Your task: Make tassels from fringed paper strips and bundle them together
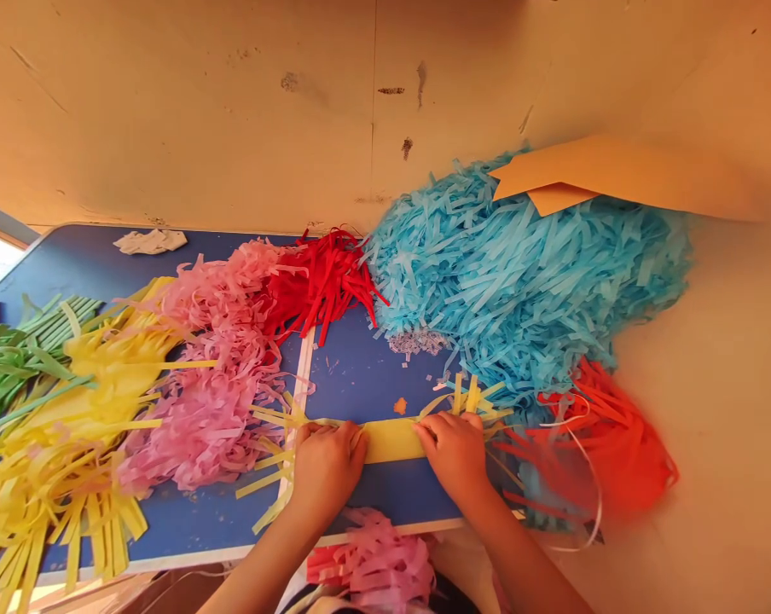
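Note:
A folded yellow fringed paper strip (393,441) lies across the blue table near its front edge, its cut fringe spreading out at both ends. My left hand (330,465) is closed over its left part, fingers curled down on the paper. On the right part, my right hand (455,448) grips with thumb and fingers closed. The plain middle band shows flat between the two hands. Just left of my left hand lies a heap of pink paper fringe (199,418). Red paper fringe (616,452) hangs to the right of my right hand.
A big light-blue fringe pile (513,281) fills the back right, with an orange paper sheet (590,175) on top. Yellow fringe (97,384) and green fringe (24,362) cover the left. A crumpled white cloth or paper (150,242) sits by the wall. More pink fringe (385,558) is at my lap.

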A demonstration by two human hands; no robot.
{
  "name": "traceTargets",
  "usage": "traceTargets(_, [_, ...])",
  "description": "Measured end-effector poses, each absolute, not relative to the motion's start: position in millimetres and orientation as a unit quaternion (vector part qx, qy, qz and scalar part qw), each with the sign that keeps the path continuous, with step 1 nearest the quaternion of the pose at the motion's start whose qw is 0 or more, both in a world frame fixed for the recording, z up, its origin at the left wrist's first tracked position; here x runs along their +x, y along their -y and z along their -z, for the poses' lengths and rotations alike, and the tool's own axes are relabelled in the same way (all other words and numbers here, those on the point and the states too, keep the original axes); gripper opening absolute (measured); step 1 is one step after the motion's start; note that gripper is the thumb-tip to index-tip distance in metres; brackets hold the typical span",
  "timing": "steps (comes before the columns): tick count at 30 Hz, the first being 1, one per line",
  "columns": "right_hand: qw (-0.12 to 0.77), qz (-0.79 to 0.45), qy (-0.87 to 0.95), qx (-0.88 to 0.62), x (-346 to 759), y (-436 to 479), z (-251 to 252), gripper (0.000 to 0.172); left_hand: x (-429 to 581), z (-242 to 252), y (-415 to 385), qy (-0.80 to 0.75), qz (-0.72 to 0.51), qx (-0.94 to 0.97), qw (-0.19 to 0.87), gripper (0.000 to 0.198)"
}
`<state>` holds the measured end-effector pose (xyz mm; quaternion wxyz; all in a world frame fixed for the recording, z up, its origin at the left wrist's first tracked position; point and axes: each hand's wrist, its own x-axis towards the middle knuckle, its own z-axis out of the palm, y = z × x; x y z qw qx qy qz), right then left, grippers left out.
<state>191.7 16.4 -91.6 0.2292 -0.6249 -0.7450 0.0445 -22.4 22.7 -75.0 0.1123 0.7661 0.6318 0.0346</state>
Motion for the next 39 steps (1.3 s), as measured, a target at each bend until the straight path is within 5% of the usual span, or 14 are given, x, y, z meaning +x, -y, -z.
traceTargets(12, [0.222,-0.044,0.739,-0.635,189,-19,96,0.045,-25,76,-22,-0.629,-0.044,0.768,0.113,0.028])
traceTargets(17, [0.241,0.045,0.692,-0.679,186,-18,91,0.024,-30,68,-26,-0.539,-0.115,0.833,0.049,0.023])
traceTargets(21, [0.23,0.04,0.742,-0.629,185,-11,77,0.006,-36,63,-29,-0.346,-0.053,0.934,0.069,0.02])
traceTargets(26, [0.194,-0.119,0.879,-0.419,187,-4,77,0.023,-37,56,-24,-0.353,-0.027,0.929,0.105,0.029])
traceTargets(39, [0.177,-0.16,0.849,-0.472,196,-21,74,0.033,-43,59,-32,-0.472,-0.125,0.861,0.147,0.023])
